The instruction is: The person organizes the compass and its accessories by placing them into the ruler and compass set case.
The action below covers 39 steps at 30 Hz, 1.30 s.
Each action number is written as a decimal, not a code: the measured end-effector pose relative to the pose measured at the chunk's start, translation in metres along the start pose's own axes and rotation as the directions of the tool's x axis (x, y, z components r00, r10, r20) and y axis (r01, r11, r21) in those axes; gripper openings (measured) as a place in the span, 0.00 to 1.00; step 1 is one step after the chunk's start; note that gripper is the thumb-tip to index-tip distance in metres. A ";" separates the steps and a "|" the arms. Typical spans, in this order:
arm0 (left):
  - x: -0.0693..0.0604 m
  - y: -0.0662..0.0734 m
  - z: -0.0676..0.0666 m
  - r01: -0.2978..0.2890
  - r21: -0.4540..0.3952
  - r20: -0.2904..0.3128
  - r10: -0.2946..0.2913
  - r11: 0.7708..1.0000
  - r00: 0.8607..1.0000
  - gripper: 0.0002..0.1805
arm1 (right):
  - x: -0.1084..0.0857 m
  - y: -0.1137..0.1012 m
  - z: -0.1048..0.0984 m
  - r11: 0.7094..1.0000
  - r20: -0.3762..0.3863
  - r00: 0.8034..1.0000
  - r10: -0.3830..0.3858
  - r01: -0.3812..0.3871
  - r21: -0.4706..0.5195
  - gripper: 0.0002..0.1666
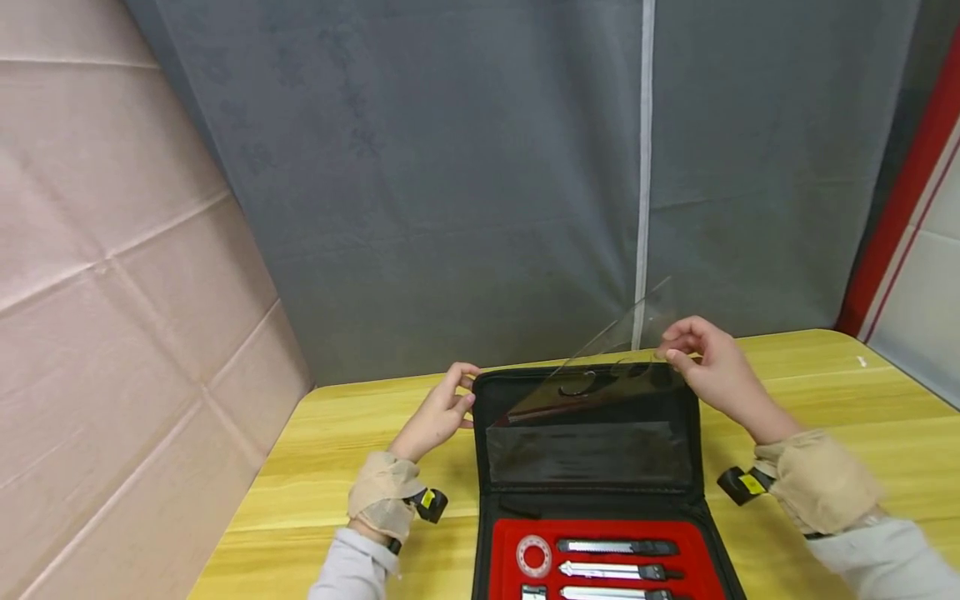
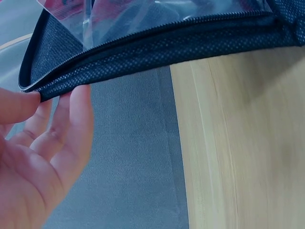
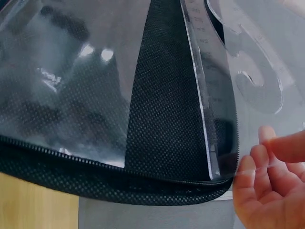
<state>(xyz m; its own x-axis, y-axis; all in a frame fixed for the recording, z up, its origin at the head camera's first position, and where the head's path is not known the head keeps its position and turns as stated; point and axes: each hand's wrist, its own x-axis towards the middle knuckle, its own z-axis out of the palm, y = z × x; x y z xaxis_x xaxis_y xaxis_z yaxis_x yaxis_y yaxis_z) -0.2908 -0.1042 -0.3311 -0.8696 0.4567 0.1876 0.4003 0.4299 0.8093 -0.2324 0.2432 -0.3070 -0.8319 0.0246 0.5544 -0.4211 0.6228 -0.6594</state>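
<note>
A black zip case (image 1: 693, 467) lies unfolded on the table, its lid raised at the back. My left hand (image 1: 442, 412) pinches the lid's left upper corner; in the left wrist view, thumb and fingers lie on either side of the zipped edge (image 2: 128, 67). Between thumb and fingers, my right hand (image 1: 708, 367) holds a clear set square (image 3: 267, 43) with curved cutouts and a scale along one edge. It slants across the lid, over a transparent pocket (image 1: 592, 454). How far its lower end reaches into the pocket is hard to tell.
The case's lower half has a red insert (image 1: 697, 546) holding a white ring (image 1: 533, 540), a black-handled drawing tool (image 1: 618, 547) and silver compass-like tools (image 1: 607, 571). Under it is a yellow wood-grain table (image 1: 300, 492). A grey curtain (image 1: 450, 183) hangs behind.
</note>
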 end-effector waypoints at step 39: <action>-0.002 0.003 0.004 -0.022 0.046 -0.022 0.023 0.999 0.999 0.18 | -0.026 0.032 0.018 0.993 -0.067 0.995 -0.074 0.067 -0.092 0.13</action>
<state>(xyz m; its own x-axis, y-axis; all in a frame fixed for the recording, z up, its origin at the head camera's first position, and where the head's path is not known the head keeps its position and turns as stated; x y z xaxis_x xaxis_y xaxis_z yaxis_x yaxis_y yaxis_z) -0.2869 -0.1004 -0.3311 -0.8664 0.4491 0.2183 0.4320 0.4549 0.7788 -0.2302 0.2488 -0.3516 -0.7727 0.0307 0.6341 -0.4409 0.6926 -0.5708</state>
